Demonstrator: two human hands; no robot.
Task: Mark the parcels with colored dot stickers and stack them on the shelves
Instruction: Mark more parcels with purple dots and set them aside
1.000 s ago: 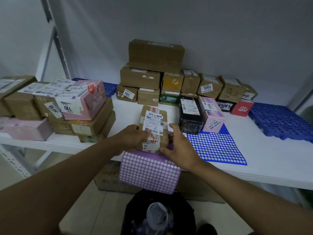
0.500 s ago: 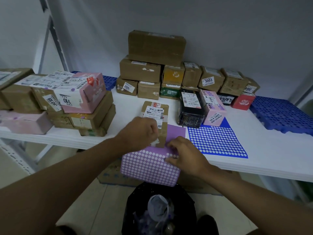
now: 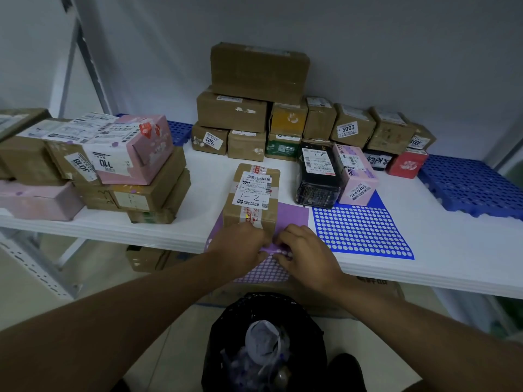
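Both hands' fingers (image 3: 278,241) pinch the thin, floppy purple sticker sheet (image 3: 291,219) — peel gently at its edge; the stiff parcel (image 3: 250,198) sits just beyond.

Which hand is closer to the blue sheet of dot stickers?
Right. The right hand sits just beside the blue dot sticker sheet, near its left edge; the left hand is farther off, beyond the right one.

A plain grey wall (image 3: 396,52) rises behind a white desk (image 3: 424,250) with a white metal upright (image 3: 85,60) at its left, over a pale tiled floor (image 3: 158,349) in dim, even light.
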